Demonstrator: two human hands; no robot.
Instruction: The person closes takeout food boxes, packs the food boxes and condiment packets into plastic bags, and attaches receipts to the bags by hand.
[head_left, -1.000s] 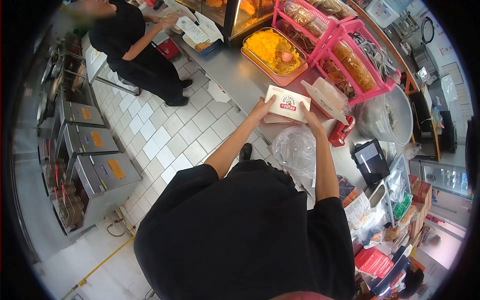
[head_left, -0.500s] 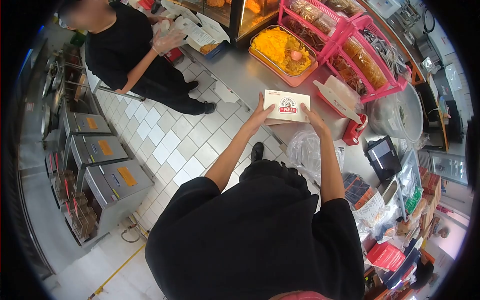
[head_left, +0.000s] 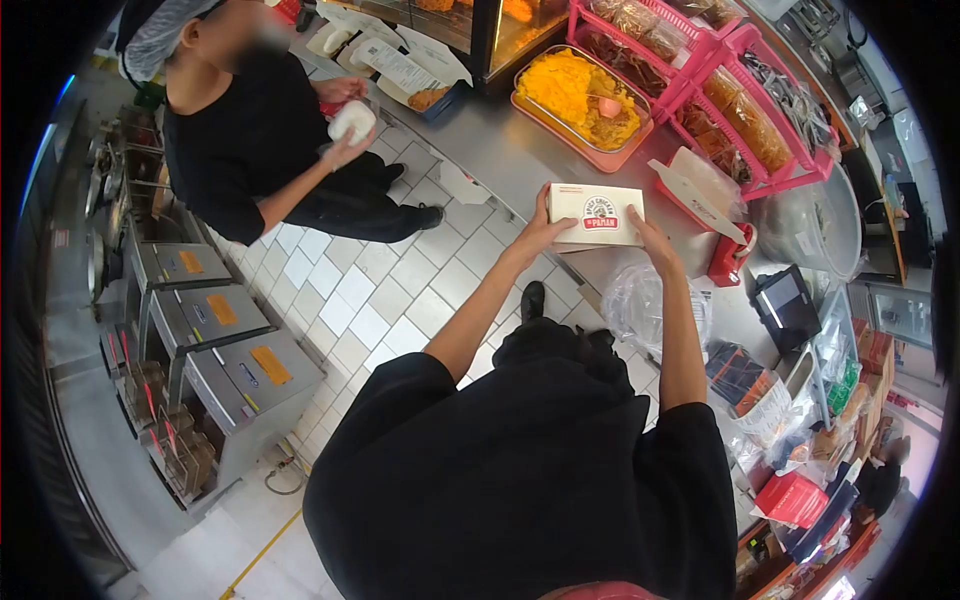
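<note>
One co-worker's arms (head_left: 298, 192) have drawn back; two hands (head_left: 543, 230) (head_left: 655, 243) grip one carton (head_left: 598, 233), seemingly closed.

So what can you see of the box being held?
The box is cream, oblong and looks like card. Its top appears closed, with a round dark emblem over a red "PAMAN" label and small red print near one corner. The left hand and right hand grip opposite ends, thumbs on top, at the metal counter's edge. Its underside is hidden.
</note>
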